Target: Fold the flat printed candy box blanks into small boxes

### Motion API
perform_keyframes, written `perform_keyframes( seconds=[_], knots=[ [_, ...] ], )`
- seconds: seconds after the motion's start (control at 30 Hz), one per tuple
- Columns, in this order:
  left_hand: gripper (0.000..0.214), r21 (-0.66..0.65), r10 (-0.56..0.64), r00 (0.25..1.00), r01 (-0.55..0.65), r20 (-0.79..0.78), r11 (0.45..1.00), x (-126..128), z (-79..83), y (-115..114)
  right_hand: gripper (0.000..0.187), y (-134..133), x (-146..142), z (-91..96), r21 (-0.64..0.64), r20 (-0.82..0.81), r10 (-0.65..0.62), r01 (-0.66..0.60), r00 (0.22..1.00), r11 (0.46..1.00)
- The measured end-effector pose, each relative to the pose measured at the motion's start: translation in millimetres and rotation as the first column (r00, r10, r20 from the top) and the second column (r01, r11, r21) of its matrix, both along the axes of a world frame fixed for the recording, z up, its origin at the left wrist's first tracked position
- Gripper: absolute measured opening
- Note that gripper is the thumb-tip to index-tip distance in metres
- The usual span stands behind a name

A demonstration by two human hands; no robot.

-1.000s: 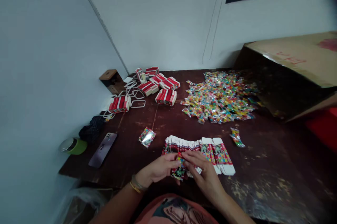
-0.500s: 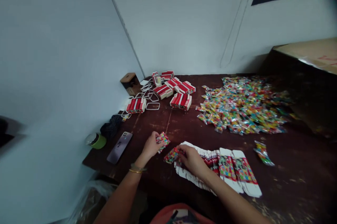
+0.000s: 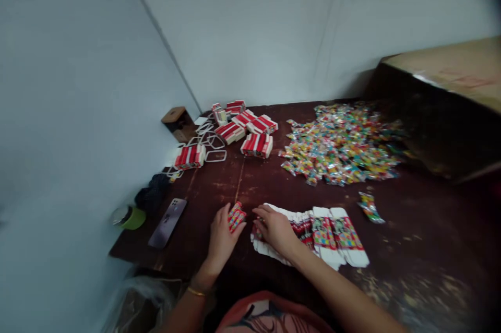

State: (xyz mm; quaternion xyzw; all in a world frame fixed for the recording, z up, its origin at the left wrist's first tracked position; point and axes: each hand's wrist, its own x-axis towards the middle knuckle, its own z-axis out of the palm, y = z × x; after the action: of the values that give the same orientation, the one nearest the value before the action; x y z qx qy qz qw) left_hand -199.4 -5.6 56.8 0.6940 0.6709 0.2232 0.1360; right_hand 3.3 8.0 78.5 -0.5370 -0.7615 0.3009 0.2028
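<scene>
My left hand (image 3: 223, 236) grips a small folded colourful packet (image 3: 235, 216) just above the dark wooden table (image 3: 410, 249). My right hand (image 3: 276, 228) lies curled on the left end of a fanned row of flat printed cartons (image 3: 332, 234), fingers pressed on it. A heap of colourful candy sachets (image 3: 340, 145) lies further back on the right. One loose sachet (image 3: 368, 206) lies right of the cartons.
Bundles of red and white cartons (image 3: 256, 144) and white bands lie at the back left by a small wooden box (image 3: 176, 121). A phone (image 3: 167, 215), a green cup (image 3: 131, 216) and dark cloth sit at the left edge. A cardboard box (image 3: 450, 77) stands at the right.
My left hand lifted the packet from the table and drew it toward my right hand. The right hand moved down onto the carton row's left end. The view swung left, then back.
</scene>
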Motion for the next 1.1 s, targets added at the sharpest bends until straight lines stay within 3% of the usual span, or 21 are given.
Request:
perform_keyframes(
  seconds=[0.1, 0.17, 0.23, 0.33, 0.43, 0.5, 0.57, 0.67, 0.73, 0.8, 0.87, 0.97, 1.03, 1.1],
  knots=[
    [0.051, 0.131, -0.011, 0.999, 0.018, -0.054, 0.991, -3, 13.6, 5, 0.029, -25, 69, -13.5, 0.131, -0.070, -0.201, 0.209, 0.977, 0.969],
    [0.044, 0.173, -0.068, 0.997, 0.075, -0.049, 0.982, 2, 25.8, 9, 0.032, -52, 118, -31.2, 0.220, -0.027, -0.428, 0.423, 0.903, 0.879],
    [0.039, 0.173, -0.137, 0.991, 0.136, -0.009, 0.975, 19, 38.6, 10, 0.042, -81, 155, -50.5, 0.269, 0.102, -0.621, 0.580, 0.777, 0.769],
    [0.035, 0.065, -0.294, 0.949, 0.288, 0.115, 0.955, 67, 51.6, 5, 0.051, -111, 178, -72.1, 0.276, 0.209, -0.712, 0.658, 0.671, 0.701],
    [0.031, -0.096, -0.493, 0.807, 0.546, 0.324, 0.832, 127, 51.1, -7, 0.052, -121, 178, -79.1, 0.253, 0.118, -0.738, 0.699, 0.664, 0.669],
    [0.033, -0.141, -0.535, 0.703, 0.657, 0.469, 0.740, 162, 45.7, -14, 0.049, -122, 177, -76.9, 0.180, -0.016, -0.751, 0.741, 0.660, 0.647],
    [0.042, -0.169, -0.488, 0.653, 0.682, 0.580, 0.712, 187, 40.2, -18, 0.044, -126, 180, -70.9, 0.007, -0.211, -0.755, 0.773, 0.621, 0.634],
    [0.064, -0.229, -0.342, 0.633, 0.645, 0.694, 0.729, 208, 36.7, -21, 0.041, -136, 181, -55.4, -0.304, -0.494, -0.749, 0.720, 0.440, 0.624],
    [0.070, -0.298, -0.233, 0.575, 0.678, 0.784, 0.672, 214, 37.4, -22, 0.039, -143, 175, -41.1, -0.420, -0.587, -0.721, 0.623, 0.368, 0.660],
    [0.063, -0.397, -0.067, 0.509, 0.739, 0.858, 0.545, 217, 38.8, -24, 0.035, -147, 165, -25.4, -0.443, -0.613, -0.665, 0.511, 0.427, 0.736],
    [0.051, -0.472, 0.117, 0.474, 0.759, 0.873, 0.448, 217, 39.7, -26, 0.031, -147, 158, -11.0, -0.361, -0.556, -0.621, 0.513, 0.553, 0.779],
    [0.043, -0.532, 0.282, 0.451, 0.722, 0.847, 0.443, 213, 40.7, -28, 0.030, -140, 158, 4.5, -0.032, -0.389, -0.614, 0.656, 0.687, 0.754],
    [0.042, -0.561, 0.310, 0.469, 0.723, 0.827, 0.403, 209, 42.0, -28, 0.031, -134, 161, 10.9, 0.171, -0.311, -0.558, 0.623, 0.770, 0.764],
    [0.037, -0.584, 0.285, 0.511, 0.739, 0.811, 0.336, 205, 43.7, -29, 0.026, -127, 161, 15.7, 0.229, -0.285, -0.467, 0.532, 0.837, 0.815]
  ],
)
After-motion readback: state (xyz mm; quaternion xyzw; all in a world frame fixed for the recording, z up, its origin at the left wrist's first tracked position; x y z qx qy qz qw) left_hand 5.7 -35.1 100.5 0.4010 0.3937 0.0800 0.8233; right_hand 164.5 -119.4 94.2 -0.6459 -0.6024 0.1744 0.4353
